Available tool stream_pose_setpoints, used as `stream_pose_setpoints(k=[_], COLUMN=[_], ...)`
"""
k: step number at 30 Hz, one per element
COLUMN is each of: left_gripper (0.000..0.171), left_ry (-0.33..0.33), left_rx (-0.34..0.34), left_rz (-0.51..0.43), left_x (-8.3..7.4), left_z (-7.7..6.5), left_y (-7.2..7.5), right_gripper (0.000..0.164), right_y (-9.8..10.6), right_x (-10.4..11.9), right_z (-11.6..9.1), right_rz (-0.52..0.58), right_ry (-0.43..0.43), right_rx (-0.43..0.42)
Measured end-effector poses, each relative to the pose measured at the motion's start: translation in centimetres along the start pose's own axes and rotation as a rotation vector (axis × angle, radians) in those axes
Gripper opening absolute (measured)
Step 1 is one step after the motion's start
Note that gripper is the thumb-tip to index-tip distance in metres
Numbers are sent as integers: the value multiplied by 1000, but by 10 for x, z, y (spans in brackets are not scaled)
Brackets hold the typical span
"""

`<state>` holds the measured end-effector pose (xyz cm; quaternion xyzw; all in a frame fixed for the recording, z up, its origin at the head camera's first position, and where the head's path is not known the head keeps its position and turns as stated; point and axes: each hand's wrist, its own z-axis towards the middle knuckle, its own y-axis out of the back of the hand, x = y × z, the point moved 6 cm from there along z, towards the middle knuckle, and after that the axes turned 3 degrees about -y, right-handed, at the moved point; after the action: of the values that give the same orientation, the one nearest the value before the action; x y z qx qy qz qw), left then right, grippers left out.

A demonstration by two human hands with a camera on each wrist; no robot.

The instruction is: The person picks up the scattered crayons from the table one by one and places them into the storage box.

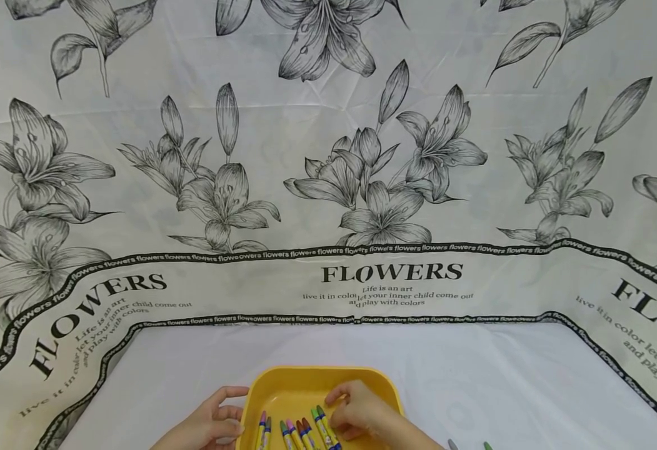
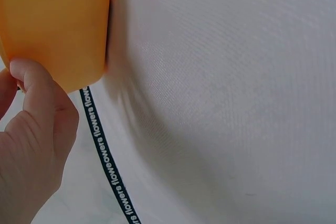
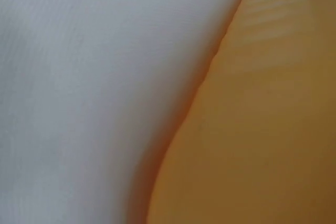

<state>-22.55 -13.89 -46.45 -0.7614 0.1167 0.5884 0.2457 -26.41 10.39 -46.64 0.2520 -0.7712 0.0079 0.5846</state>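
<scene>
A yellow plastic tray (image 1: 322,370) with rounded corners stands at the bottom of the head view. My left hand (image 1: 210,422) grips its left rim; the left wrist view shows thumb and bent forefinger (image 2: 37,85) at the tray's edge. Inside lie several crayons in yellow wrappers: a purple crayon (image 1: 262,431) at the left, a pink crayon (image 1: 292,432) and brown ones mid-row, and a green crayon (image 1: 320,425) at the right. My right hand (image 1: 362,412) reaches over the right rim, fingers loosely bent beside the green crayons. Only the tray's outer wall (image 3: 262,129) fills the right wrist view.
On the white tablecloth (image 1: 474,375), right of the tray, the tips of a grey crayon (image 1: 452,444) and another green crayon (image 1: 488,445) show at the frame's bottom edge. Behind the table hangs a cloth (image 1: 362,219) printed with flowers and lettering.
</scene>
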Motion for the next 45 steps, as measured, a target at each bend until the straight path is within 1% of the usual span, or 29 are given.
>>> stream_pose_setpoints(k=[5, 9, 14, 19, 23, 29, 37, 40, 45], left_gripper=[65, 65, 65, 65, 65, 65, 64, 63, 64], left_ry=[-3, 5, 1, -1, -3, 1, -10, -10, 3], left_rx=[-9, -24, -19, -6, 2, 8, 3, 5, 0], left_rz=[4, 7, 1, -10, -19, -29, -35, -28, -18], left_x=[-1, -1, -1, -1, 0, 2, 1, 0, 1], left_z=[0, 0, 0, 0, 0, 0, 0, 0, 1], left_y=[0, 1, 2, 2, 2, 2, 0, -1, 1], right_gripper=[25, 28, 33, 36, 38, 40, 43, 42, 39], right_y=[7, 15, 25, 38, 50, 68, 91, 99, 109], right_x=[4, 8, 17, 25, 28, 27, 20, 18, 12], right_z=[-3, -6, -7, -12, -18, -28, -41, -46, -53], right_rz=[4, 36, 97, 125, 144, 136, 189, 196, 196], right_ry=[8, 21, 54, 58, 53, 65, 83, 93, 101], right_rx=[20, 49, 120, 173, 179, 179, 200, 202, 211])
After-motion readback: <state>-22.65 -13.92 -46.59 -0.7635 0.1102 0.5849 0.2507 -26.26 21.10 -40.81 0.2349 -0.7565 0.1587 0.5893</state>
